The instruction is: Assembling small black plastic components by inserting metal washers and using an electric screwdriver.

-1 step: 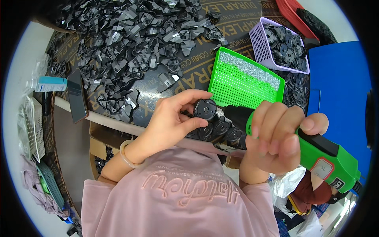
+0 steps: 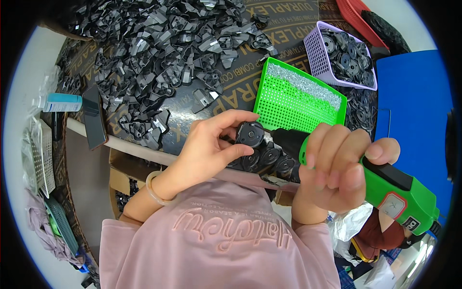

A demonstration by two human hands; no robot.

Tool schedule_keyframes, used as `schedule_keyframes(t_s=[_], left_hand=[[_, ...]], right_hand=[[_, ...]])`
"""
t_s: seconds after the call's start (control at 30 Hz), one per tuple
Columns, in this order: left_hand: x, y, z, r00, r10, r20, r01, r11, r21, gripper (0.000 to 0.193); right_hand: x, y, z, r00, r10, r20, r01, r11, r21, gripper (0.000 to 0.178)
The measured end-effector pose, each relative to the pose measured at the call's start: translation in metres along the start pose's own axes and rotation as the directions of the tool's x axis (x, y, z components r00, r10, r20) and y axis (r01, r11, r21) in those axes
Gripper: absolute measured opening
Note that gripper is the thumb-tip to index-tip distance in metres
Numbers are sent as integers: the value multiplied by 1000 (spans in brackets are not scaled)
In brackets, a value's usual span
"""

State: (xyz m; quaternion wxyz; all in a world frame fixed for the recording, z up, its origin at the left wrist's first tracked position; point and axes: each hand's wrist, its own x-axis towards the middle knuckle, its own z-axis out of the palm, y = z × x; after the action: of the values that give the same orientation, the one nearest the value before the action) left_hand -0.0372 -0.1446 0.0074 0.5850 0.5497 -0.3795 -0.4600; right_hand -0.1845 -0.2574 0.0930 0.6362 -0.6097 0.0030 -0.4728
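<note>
My left hand [image 2: 209, 142] pinches a black round plastic part [image 2: 250, 134] between thumb and fingers at the table's near edge. My right hand [image 2: 337, 166] is wrapped round a green electric screwdriver [image 2: 411, 200], held slanted with its black nose [image 2: 288, 141] pointing left. That nose reaches close beside the round part; whether the two touch I cannot tell. Just below the held part, several similar black round parts [image 2: 270, 155] sit in a row along the edge. Behind my hands lies a green perforated tray [image 2: 288, 103] with a band of small silvery pieces [image 2: 305, 86] along its far side.
A large heap of black angular plastic parts [image 2: 159, 53] covers the far left of the table. At the far right stands a lilac basket [image 2: 315, 50] full of black round discs. A dark flat slab [image 2: 94, 118] and a blue bottle [image 2: 62, 102] are at the left edge.
</note>
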Motion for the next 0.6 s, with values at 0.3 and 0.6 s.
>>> schedule_keyframes(t_s=[0.3,0.6], left_hand=[[-1,9,-1,990,-128,54,124,989,76,56],[-4,4,2,998,-59,-1,59,991,123,45]], right_hand=[[-3,4,2,1000,-8,2,8,999,-52,24],[-6,7,6,996,67,-65,-67,998,0,26]])
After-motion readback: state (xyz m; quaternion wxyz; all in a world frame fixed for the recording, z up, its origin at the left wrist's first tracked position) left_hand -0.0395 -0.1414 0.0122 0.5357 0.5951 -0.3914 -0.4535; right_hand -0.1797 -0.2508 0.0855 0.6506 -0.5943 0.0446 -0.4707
